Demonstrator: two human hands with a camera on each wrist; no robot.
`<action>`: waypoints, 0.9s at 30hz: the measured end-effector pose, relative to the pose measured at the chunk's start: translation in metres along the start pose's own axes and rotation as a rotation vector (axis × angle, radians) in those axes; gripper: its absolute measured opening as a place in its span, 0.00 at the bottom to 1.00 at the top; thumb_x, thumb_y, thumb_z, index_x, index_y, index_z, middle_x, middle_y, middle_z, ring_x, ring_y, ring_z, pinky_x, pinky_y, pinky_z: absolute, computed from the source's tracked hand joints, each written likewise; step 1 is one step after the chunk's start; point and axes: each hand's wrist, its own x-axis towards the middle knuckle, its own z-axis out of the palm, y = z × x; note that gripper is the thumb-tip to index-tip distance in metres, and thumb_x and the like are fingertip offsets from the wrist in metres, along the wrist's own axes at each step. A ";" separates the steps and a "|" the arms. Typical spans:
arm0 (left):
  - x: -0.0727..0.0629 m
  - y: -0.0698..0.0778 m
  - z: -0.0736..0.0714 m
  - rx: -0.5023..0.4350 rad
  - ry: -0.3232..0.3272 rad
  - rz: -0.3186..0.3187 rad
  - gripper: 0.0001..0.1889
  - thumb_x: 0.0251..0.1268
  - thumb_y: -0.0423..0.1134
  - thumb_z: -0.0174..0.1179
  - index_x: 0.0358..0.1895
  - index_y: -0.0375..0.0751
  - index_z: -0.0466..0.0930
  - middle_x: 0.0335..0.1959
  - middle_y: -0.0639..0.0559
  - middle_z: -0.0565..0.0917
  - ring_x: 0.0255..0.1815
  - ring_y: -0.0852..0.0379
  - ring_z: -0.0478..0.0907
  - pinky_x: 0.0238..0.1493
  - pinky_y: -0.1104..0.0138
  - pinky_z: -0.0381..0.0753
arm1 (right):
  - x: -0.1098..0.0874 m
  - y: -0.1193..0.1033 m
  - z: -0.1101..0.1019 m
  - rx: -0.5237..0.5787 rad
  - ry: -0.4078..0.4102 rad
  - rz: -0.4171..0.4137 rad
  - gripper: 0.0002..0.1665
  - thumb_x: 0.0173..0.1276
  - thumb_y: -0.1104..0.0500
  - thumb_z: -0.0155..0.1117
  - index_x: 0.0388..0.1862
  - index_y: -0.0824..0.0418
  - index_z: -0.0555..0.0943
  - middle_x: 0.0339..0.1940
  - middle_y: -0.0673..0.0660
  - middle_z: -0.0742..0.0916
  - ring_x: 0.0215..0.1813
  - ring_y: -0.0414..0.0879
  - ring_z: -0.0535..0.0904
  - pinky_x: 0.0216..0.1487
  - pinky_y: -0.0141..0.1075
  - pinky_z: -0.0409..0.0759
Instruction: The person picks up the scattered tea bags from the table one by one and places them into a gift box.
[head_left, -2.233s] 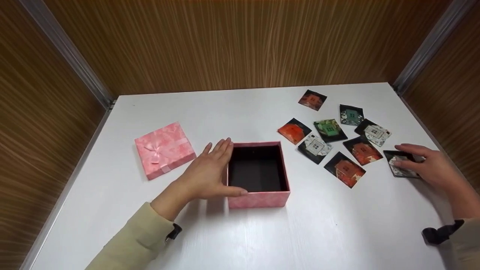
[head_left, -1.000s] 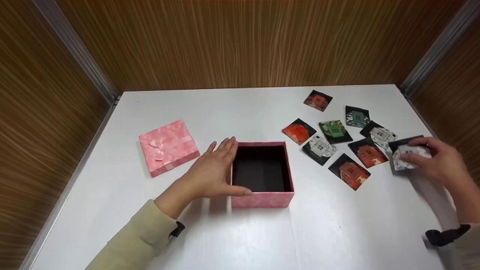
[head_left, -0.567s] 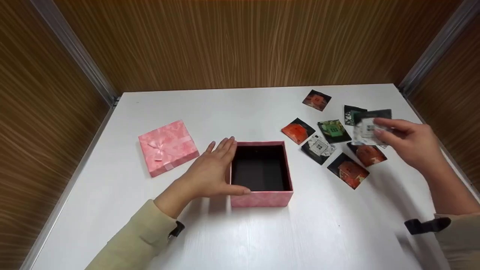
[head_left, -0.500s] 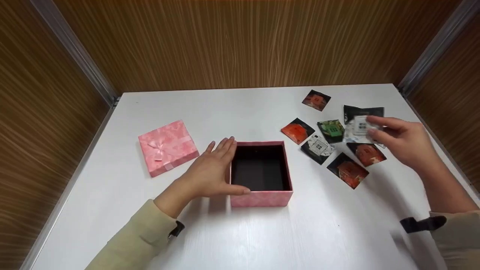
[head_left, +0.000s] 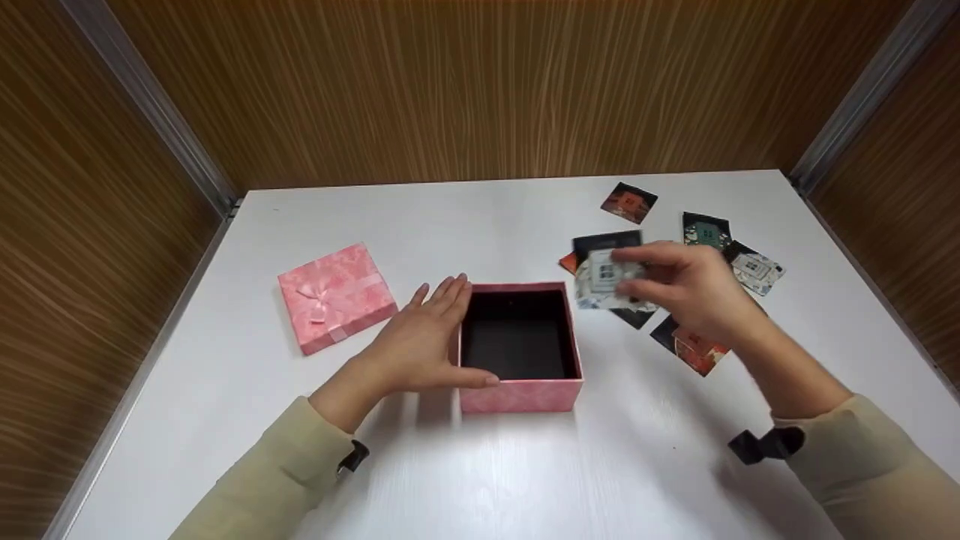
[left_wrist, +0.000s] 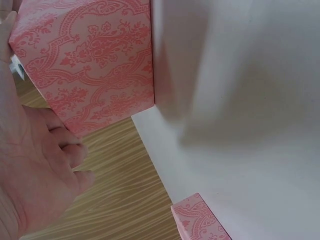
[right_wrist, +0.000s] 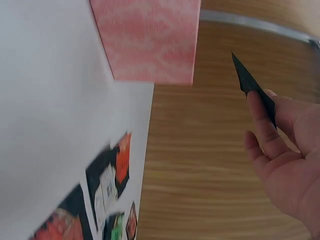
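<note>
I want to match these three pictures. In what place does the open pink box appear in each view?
Head: just below and right of centre; the left hand touches the box.
Left wrist: the box is upper left, cut by the top edge.
Right wrist: the box is top middle, also cut.
Shared landmark: the white table.

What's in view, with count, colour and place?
Box: one, pink, dark inside, centre
Lid: one, pink with bow, left of box
Held packet: one seen, black and white, in mid-air
Loose packets: at least seven, black with red, orange, green or white, right side, some partly hidden
Table: one, white, underneath
Wall panels: three, brown, back and sides
Corner strips: two, grey, rear corners
Wrist attachments: two, black, at wrists
Sleeves: two, khaki, both arms
Left hand: one, bare, against box
Right hand: one, bare, pinching held packet
</note>
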 end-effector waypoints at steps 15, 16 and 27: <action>0.001 0.000 -0.001 -0.014 -0.009 -0.009 0.72 0.52 0.88 0.55 0.87 0.34 0.44 0.88 0.42 0.45 0.88 0.47 0.40 0.86 0.51 0.37 | 0.017 -0.018 0.064 -0.094 -0.180 -0.146 0.21 0.66 0.58 0.81 0.59 0.56 0.91 0.52 0.50 0.92 0.54 0.47 0.86 0.51 0.44 0.83; 0.000 0.000 -0.001 -0.013 -0.010 -0.009 0.72 0.52 0.88 0.55 0.87 0.34 0.44 0.88 0.42 0.44 0.88 0.47 0.40 0.86 0.51 0.37 | 0.018 -0.019 0.067 -0.106 -0.185 -0.151 0.21 0.66 0.57 0.81 0.59 0.55 0.91 0.52 0.50 0.93 0.52 0.46 0.86 0.49 0.44 0.82; 0.001 0.000 -0.002 -0.010 -0.014 -0.002 0.72 0.53 0.88 0.53 0.86 0.34 0.43 0.88 0.41 0.45 0.88 0.47 0.40 0.86 0.51 0.37 | 0.029 -0.027 0.093 -0.144 -0.275 -0.167 0.20 0.66 0.59 0.79 0.56 0.62 0.91 0.50 0.55 0.93 0.46 0.45 0.86 0.49 0.45 0.86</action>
